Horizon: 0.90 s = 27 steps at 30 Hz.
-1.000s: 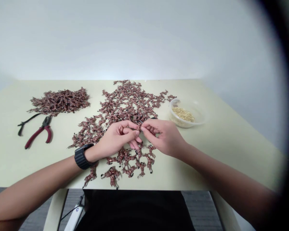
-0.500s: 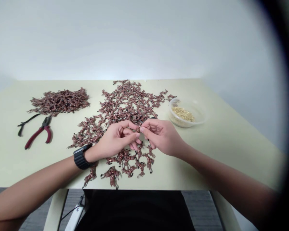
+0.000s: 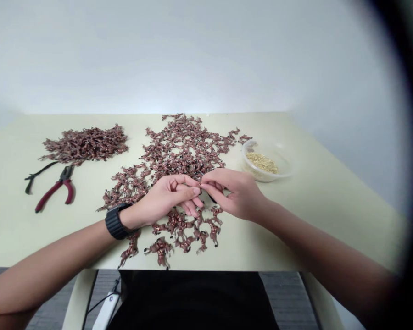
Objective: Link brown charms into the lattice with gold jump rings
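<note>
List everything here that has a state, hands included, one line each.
Left hand: pinching small piece, mostly hidden
Right hand: fingertips pinched, contents hidden
Clear tub: open, partly filled with gold bits
Red-handled pliers: handles spread
Brown figure pile: heaped
Central figures: spread out
Black watch: strapped on

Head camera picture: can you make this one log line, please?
left hand: fingertips beside right's; right hand: grip partly hidden, item unclear; brown figures: spread beneath; bowl: gold bits inside; red pliers: at left
</note>
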Available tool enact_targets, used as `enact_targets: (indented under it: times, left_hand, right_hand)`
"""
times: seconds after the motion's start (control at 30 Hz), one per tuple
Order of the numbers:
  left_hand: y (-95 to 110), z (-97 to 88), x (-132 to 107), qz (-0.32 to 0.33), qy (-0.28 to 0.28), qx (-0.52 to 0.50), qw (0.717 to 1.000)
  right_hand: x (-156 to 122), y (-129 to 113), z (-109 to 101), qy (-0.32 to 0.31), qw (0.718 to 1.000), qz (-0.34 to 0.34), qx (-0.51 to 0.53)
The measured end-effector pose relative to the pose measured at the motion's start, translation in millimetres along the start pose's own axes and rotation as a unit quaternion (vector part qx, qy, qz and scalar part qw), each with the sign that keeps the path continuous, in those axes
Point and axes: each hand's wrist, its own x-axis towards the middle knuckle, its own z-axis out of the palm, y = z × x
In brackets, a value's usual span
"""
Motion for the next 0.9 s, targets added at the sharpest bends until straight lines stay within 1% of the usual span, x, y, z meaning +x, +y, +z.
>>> enact_targets:
  times: [0.03,0.07,0.1,0.17,0.2,0.27,0.33,0.37,0.4,0.53,0.63,0.73,0.77,0.83,0.9]
  left_hand:
    - [0,0.5,0,0.001,0.000,0.002,1.000]
    - [0,1.1,0,0.004,0.000,0.006,1.000]
    - [0,1.9,-1,0.009,0.002,0.011,1.000]
    - [1,3.8,-1,0.024,0.016,0.025,0.999]
    - [0,4.7,-1,0.031,0.026,0.032,0.999]
    - [-1,6.2,0,0.045,0.047,0.048,0.997]
    - [-3,7.0,1,0.053,0.061,0.062,0.995]
    - [-4,7.2,1,0.056,0.067,0.068,0.994]
    - [-5,7.4,1,0.059,0.071,0.072,0.993]
    - [-6,7.6,1,0.066,0.077,0.077,0.992]
    - [-3,6.1,1,0.055,0.065,0.064,0.994]
    - [-1,3.1,1,0.038,0.053,0.047,0.997]
    - [0,2.1,1,0.031,0.050,0.042,0.997]
    - [0,0.3,1,0.015,0.046,0.028,0.998]
    - [0,-0.8,2,-0.001,0.045,0.009,0.999]
  right_hand:
    - [-1,0,1,-0.004,1.000,-0.005,-0.005]
    - [-1,-1,2,-0.007,1.000,0.006,-0.005]
    - [-2,-2,4,-0.006,0.999,0.033,0.001]
    - [-4,-6,10,0.008,0.991,0.129,0.042]
    - [-4,-9,14,0.018,0.978,0.190,0.079]
    - [-3,-14,20,0.029,0.935,0.303,0.182]
    - [-1,-17,23,0.030,0.888,0.368,0.273]
    - [0,-18,23,0.028,0.872,0.383,0.303]
    - [2,-19,23,0.027,0.862,0.389,0.324]
    - [5,-16,18,0.020,0.848,0.385,0.363]
    - [4,-12,15,0.012,0.851,0.378,0.364]
    - [2,-8,13,-0.002,0.872,0.360,0.331]
    - [1,-7,13,-0.004,0.884,0.349,0.310]
    - [0,-5,12,-0.002,0.919,0.308,0.247]
    - [-1,-2,11,0.004,0.960,0.227,0.161]
